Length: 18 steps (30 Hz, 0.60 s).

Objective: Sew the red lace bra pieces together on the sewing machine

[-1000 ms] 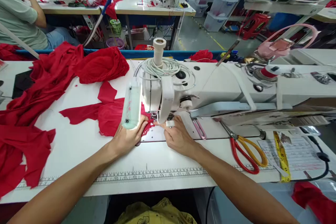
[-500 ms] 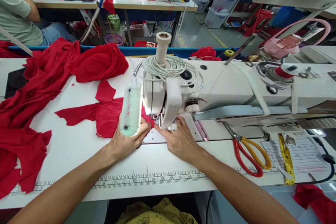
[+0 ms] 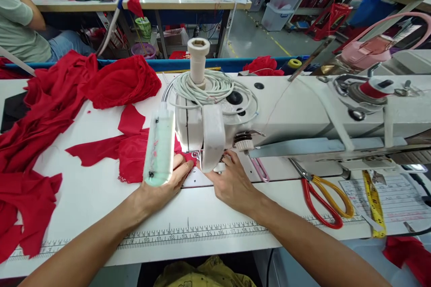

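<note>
The person's left hand [image 3: 163, 190] lies with its fingers together on a piece of red fabric [image 3: 133, 154], which spreads leftward from the grip and runs in under the sewing machine [image 3: 213, 136]. A pale green panel [image 3: 158, 150] covers part of that hand. The right hand [image 3: 232, 184] sits just right of the needle area, its fingers bent up against the machine head. Since the panel and the head block the view, one cannot tell whether either hand pinches the cloth or only presses it.

Below the grip, a printed ruler [image 3: 188, 235] crosses the table edge; the numbers 12 through 17 read clearly between the forearms. Right of the right hand lie a pink tool [image 3: 261, 170], scissors [image 3: 325, 202] with one red and one yellow handle, then a yellow tape measure [image 3: 374, 204] across a lined sheet [image 3: 400, 199], whose writing is too small to read. Farther left of the grip, more red cloth [image 3: 50, 112] is heaped.
</note>
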### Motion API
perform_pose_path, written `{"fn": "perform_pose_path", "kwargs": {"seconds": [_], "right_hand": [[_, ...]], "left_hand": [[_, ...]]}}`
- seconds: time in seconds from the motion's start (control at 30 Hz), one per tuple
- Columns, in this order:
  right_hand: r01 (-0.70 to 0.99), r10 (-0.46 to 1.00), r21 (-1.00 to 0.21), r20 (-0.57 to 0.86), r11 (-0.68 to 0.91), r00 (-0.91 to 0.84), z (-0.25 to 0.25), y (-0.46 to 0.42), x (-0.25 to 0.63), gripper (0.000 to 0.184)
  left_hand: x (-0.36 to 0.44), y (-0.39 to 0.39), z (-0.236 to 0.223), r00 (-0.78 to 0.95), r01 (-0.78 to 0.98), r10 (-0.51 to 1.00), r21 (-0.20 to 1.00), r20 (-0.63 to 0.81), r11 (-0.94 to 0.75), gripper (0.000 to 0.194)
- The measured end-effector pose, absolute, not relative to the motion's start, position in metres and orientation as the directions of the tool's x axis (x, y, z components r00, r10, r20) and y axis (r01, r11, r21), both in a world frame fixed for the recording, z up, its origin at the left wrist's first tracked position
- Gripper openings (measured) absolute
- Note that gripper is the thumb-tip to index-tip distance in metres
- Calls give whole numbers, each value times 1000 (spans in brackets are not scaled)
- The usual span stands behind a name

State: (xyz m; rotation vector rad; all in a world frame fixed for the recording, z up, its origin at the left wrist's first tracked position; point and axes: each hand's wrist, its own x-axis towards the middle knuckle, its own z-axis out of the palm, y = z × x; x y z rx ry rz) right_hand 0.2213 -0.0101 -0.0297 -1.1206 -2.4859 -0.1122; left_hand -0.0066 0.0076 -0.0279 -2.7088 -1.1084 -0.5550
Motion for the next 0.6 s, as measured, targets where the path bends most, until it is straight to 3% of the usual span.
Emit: {"fn": "perform_pose_path", "kwargs": {"seconds": [0.17, 0.33, 0.6], "right_hand": [[736, 717, -102, 351, 669, -603, -29, -10, 222, 33], [730, 722, -119, 320, 673, -613, -27, -10, 223, 31], [736, 746, -214, 394, 642, -536, -28, -9, 226, 30]], "left_hand": [[-5, 5, -25, 670, 696, 610, -73, 424, -714, 28], [1, 5, -16, 716, 657, 513, -210, 474, -724, 24], [-4, 2, -24, 739, 644, 540, -191, 402, -740, 43]]}}
